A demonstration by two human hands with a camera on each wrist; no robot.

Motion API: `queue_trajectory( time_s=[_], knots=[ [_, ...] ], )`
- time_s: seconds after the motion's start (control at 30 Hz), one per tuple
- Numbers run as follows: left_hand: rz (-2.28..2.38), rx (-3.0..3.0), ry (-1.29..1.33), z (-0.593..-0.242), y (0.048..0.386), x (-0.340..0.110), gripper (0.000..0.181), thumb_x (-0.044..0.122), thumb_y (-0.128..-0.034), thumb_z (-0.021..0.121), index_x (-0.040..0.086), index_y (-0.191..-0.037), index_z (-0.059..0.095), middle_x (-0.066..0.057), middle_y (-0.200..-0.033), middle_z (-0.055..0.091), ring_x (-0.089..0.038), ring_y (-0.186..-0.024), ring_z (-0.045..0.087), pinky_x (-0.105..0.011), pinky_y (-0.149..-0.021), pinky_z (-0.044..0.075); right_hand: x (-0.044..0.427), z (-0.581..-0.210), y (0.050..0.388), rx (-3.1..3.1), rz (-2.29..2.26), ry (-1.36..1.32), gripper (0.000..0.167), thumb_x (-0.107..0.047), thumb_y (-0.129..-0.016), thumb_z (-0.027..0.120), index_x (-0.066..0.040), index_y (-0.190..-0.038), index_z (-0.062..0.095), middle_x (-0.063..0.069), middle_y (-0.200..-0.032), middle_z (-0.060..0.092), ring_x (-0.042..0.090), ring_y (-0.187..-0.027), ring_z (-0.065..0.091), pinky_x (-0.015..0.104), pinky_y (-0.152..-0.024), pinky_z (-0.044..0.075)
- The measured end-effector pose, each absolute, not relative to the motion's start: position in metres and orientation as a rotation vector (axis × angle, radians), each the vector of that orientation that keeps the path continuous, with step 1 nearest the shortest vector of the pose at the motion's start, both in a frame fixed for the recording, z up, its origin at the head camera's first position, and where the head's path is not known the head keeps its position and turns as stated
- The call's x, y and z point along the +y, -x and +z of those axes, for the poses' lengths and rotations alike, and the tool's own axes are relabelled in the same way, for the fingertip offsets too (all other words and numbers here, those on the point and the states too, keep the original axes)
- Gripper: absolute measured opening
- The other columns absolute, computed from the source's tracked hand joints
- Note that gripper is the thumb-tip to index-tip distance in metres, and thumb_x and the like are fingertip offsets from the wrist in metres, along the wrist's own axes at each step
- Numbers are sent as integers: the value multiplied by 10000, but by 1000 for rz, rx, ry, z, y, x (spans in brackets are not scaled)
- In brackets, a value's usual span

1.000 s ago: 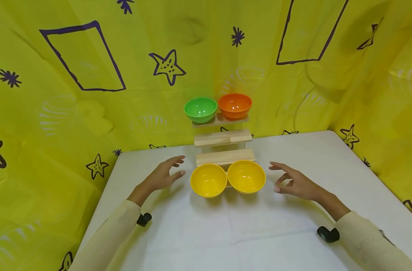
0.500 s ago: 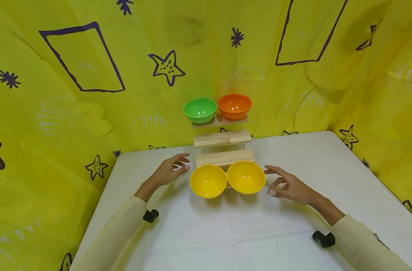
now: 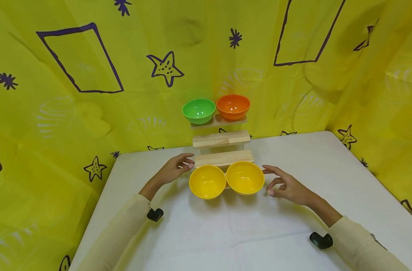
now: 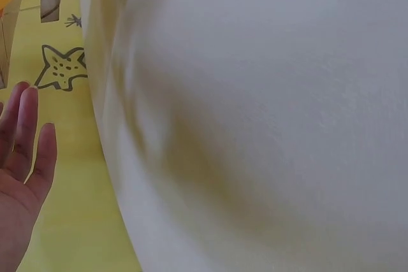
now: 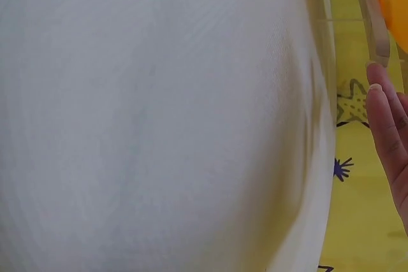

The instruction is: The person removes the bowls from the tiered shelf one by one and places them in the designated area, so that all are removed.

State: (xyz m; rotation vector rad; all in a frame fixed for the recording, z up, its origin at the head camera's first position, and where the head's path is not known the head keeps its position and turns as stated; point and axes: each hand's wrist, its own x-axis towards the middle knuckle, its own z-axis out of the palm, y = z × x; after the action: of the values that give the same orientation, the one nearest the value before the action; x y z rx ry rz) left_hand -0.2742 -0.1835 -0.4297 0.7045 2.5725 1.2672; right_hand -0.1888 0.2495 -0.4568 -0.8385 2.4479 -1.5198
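A left hand [image 3: 171, 169] and a right hand [image 3: 289, 188], both empty with relaxed fingers, flank two yellow bowls [image 3: 207, 182] at the front of a wooden rack [image 3: 223, 158] near the back edge of the counter [image 3: 226, 233].

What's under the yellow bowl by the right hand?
A bit of pale wooden board shows between the right yellow bowl and the left yellow bowl. It probably holds them up, but the bowls cover the rest, so what's directly underneath can't be seen.
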Motion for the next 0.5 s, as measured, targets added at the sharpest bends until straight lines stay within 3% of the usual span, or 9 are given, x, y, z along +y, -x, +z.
queue_trajectory(
  time_s=[0.3,0.5],
  knots=[
    [1299,2541,-676,-429,278,-177,506,261,-1008,628,97,-1469,499,-173,-1288,649,-293,-1093,638,-395,-911,535,245,-457,189,2451,-1549,819,749,-38,-900,707,-6,-1534,309,307,-1429,434,109,-881,684,298,-695,582],
    [1304,2522,-666,-430,277,-174,501,249,-1004,635,102,-1466,508,-176,-1269,653,-277,-1070,636,-385,-905,529,244,-457,186,2439,-1559,789,750,-35,-900,704,-30,-1539,311,308,-1433,425,106,-882,684,303,-697,585]
  ],
)
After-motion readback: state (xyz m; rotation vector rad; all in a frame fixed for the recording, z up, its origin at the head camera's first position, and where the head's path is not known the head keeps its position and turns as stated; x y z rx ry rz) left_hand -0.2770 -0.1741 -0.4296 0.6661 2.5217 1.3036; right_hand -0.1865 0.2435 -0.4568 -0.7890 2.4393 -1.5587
